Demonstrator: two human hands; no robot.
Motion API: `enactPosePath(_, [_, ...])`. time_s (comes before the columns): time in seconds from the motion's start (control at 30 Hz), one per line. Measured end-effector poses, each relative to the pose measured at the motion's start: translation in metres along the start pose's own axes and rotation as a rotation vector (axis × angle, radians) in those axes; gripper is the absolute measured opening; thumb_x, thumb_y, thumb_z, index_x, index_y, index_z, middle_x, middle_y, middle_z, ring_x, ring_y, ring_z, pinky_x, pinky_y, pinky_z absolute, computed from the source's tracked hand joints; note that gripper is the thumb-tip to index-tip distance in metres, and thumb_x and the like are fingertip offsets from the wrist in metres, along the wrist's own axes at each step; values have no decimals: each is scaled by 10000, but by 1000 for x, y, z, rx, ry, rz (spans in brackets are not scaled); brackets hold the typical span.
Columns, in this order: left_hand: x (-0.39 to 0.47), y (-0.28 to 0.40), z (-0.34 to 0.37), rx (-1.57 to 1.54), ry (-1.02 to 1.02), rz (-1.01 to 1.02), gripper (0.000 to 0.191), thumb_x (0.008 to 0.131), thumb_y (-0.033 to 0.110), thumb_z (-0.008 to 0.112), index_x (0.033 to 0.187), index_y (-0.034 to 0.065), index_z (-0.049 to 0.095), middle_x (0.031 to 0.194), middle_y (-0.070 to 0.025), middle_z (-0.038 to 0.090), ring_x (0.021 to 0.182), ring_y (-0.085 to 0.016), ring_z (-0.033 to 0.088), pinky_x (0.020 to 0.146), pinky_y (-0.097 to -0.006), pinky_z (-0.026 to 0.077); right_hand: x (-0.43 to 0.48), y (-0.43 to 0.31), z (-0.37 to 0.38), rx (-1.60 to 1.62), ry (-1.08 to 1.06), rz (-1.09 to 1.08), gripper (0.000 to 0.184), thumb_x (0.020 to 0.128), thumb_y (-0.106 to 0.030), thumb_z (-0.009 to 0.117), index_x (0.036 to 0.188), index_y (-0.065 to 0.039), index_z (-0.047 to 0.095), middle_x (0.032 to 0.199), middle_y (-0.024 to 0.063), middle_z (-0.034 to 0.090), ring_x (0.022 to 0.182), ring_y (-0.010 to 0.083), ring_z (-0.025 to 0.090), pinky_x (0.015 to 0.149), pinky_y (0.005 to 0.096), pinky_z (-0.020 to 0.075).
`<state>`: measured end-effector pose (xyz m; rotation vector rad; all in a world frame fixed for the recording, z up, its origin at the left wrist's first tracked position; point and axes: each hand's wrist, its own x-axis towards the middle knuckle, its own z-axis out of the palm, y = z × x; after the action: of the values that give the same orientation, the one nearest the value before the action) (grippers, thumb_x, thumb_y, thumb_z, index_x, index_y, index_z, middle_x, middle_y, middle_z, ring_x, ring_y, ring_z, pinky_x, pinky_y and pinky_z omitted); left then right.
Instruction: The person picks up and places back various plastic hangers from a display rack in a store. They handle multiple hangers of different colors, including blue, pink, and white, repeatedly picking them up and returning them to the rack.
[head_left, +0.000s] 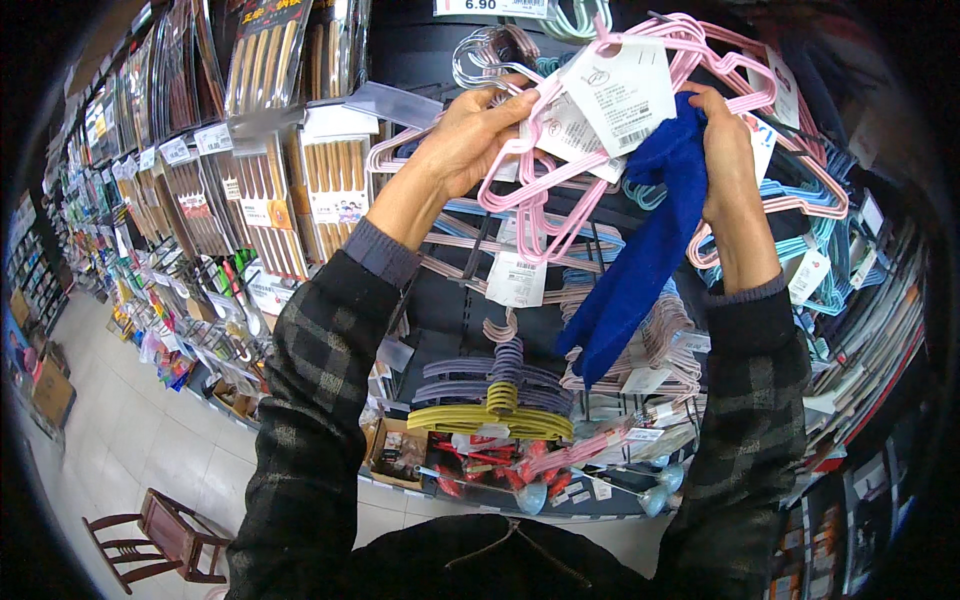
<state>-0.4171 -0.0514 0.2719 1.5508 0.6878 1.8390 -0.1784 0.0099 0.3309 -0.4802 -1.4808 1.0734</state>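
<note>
At the upper middle, my left hand (480, 135) grips one end of a bundle of pink clothes hangers (547, 187), its fingers near some metal hooks. My right hand (724, 142) pinches a blue cloth (652, 225) against the bundle's other side; the cloth's long end dangles down. White paper tags (619, 90) with writing lie over the pink hangers between both hands. Behind and below hang more hangers in pink and light blue. Purple hangers (510, 367) and yellow-green hangers (491, 421) hang lower down.
Packs of chopsticks (334, 184) hang on the rack at left, with kitchen utensils (240, 292) below. An open cardboard box (397, 454) and light-blue plungers (531, 496) are on the bottom shelf. A wooden chair (161, 536) stands on the tiled floor at lower left. Thin flat goods (877, 337) line the right.
</note>
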Motion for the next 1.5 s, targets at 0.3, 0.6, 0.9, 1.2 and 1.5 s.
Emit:
enactPosePath(0.3, [1,2,8,-91,47,-84,327,1010,254,514,1188,-17,551,1090,-195,668,917,-259,707,784,-374,608,-49,23,-31,171,35,-17,292,916,-255,484,1023,-71,684,866,50,636,715,124,573,635,254,458])
enactPosePath(0.6, [-4,10,3,-192,-85,-147,413,1009,272,500,1270,-48,500,1152,-267,631,949,-345,693,788,-476,612,-91,41,-47,-125,-116,-20,399,913,-236,473,1212,-44,654,1073,47,637,965,151,571,904,265,422])
enactPosePath(0.9, [-12,6,14,-316,-196,-2,255,1003,248,519,1208,97,494,1187,-96,584,1025,-188,649,803,-351,617,-62,22,4,-110,-183,136,413,883,-322,567,1127,3,635,1028,113,660,870,189,628,774,293,488])
enactPosePath(1.2, [-12,11,32,-173,-39,76,649,1005,542,381,1353,-6,407,1236,-155,576,1051,-292,648,819,-481,603,-44,6,15,-188,-152,14,390,903,-317,597,1032,45,666,875,114,689,708,154,645,629,253,498])
enactPosePath(1.5, [5,-1,-3,-297,-143,129,636,1020,546,293,1376,30,401,1170,-145,606,941,-217,642,776,-335,570,-32,19,21,-504,-62,-256,426,922,-361,598,946,56,685,750,66,649,651,112,545,600,298,446])
